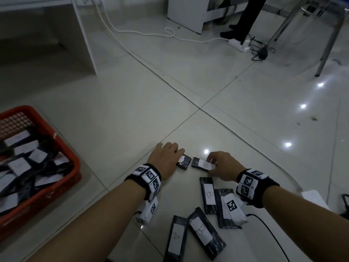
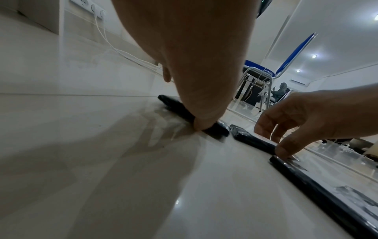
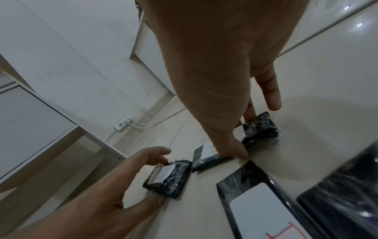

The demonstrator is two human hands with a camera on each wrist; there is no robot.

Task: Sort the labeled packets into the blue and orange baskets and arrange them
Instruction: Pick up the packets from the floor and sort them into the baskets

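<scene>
Left hand (image 1: 166,161) fingers pinching a crinkly black wrapped packet (image 1: 183,162), right hand (image 1: 223,165) fingers gripping flat B-labelled packet (image 1: 203,164), glossy tile floor (image 1: 132,120)

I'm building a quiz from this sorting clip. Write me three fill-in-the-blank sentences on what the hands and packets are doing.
1. The packet under the right hand bears the letter ____.
2. The basket at the left, already holding packets, is coloured ____.
3. The left hand grips a small packet that lies on the ____.

Missing words: B; orange; floor
</scene>
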